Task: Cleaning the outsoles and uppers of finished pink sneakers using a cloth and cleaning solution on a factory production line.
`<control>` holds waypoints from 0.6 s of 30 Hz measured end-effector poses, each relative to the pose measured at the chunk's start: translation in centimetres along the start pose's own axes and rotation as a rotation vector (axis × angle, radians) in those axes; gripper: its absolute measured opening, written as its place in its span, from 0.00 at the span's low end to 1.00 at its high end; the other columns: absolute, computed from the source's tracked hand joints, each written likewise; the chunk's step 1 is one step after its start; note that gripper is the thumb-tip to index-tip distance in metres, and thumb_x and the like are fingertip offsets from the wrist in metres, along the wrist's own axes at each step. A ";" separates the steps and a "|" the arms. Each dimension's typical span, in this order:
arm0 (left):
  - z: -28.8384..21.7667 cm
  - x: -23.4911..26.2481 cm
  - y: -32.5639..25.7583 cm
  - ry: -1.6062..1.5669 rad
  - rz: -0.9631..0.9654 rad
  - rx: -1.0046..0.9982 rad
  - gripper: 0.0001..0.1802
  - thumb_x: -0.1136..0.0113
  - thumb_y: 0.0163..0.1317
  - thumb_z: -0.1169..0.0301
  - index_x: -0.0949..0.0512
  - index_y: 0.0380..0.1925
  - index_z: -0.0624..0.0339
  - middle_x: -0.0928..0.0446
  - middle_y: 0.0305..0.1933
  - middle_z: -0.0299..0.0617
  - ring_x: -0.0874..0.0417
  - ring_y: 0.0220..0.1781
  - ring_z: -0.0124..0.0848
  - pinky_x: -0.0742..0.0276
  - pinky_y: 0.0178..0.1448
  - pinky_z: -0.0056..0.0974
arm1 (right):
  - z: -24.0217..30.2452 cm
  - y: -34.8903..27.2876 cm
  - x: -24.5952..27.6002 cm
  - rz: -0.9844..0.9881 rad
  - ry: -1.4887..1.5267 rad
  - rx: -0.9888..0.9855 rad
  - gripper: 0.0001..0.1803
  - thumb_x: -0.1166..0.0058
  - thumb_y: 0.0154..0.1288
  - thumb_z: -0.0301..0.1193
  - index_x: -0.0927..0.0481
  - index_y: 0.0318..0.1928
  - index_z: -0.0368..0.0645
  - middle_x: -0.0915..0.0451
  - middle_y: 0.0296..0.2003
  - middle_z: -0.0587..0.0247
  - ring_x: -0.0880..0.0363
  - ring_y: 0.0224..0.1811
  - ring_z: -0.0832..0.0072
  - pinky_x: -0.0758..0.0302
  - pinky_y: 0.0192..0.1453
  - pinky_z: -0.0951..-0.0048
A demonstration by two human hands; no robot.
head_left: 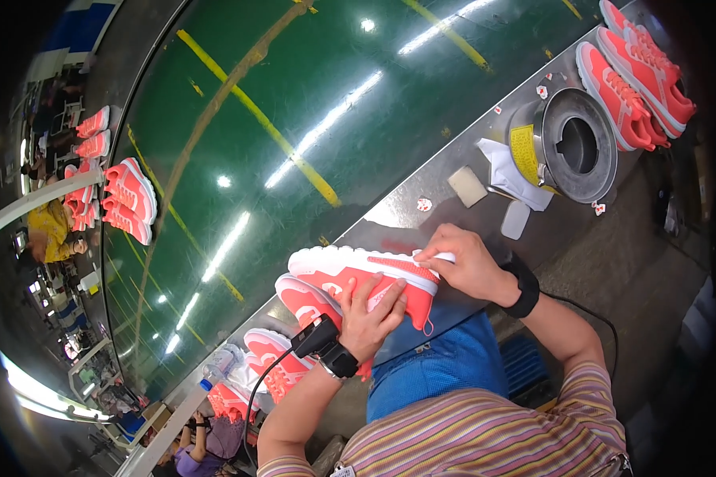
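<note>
The left hand (371, 312) grips a coral mesh sneaker with white sole (363, 274), lying on its side at the grey metal bench (422, 191) edge; the right hand (463, 263) pinches its heel end, so work on this shoe looks mid-way, with finished-looking coral pairs (636, 75) lined up beyond the round metal pot (574, 145)

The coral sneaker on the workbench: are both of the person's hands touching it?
Yes: the left hand grips the coral sneaker at its side, and the right hand presses on its white sole.
</note>
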State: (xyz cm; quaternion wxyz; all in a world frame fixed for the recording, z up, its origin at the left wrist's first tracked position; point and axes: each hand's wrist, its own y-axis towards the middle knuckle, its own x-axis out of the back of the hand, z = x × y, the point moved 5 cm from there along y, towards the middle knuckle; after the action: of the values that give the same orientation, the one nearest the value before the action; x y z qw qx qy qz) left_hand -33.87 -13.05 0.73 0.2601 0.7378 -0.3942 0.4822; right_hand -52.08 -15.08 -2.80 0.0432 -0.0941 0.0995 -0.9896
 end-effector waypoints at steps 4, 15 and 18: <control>-0.4 -0.2 0.3 0.019 0.010 -0.008 0.19 0.42 0.49 0.72 0.28 0.44 0.50 0.30 0.59 0.35 0.33 0.59 0.45 0.49 0.64 0.58 | -0.3 2.1 -1.3 -0.007 -0.054 0.065 0.05 0.41 0.51 0.25 0.17 0.31 0.41 0.26 0.25 0.58 0.26 0.31 0.65 0.29 0.36 0.69; -0.5 -0.6 -0.6 0.060 0.035 0.004 0.16 0.44 0.51 0.70 0.26 0.43 0.49 0.32 0.60 0.33 0.35 0.61 0.43 0.50 0.64 0.58 | 0.7 1.6 -1.5 0.065 -0.062 0.086 0.06 0.44 0.49 0.23 0.18 0.30 0.41 0.27 0.26 0.58 0.27 0.33 0.63 0.30 0.37 0.67; -0.3 -0.7 -0.4 0.048 0.041 0.007 0.16 0.43 0.50 0.68 0.25 0.43 0.49 0.32 0.60 0.33 0.35 0.61 0.43 0.50 0.64 0.58 | 0.7 3.1 -2.8 0.105 -0.007 0.168 0.05 0.45 0.50 0.22 0.18 0.29 0.41 0.26 0.26 0.58 0.27 0.33 0.63 0.30 0.38 0.66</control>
State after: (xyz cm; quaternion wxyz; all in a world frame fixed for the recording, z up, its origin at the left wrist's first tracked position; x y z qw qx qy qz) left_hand -33.89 -12.36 0.24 0.2570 0.7189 -0.4011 0.5063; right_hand -48.99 -17.92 -3.26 0.1032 -0.0882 0.0210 -0.9905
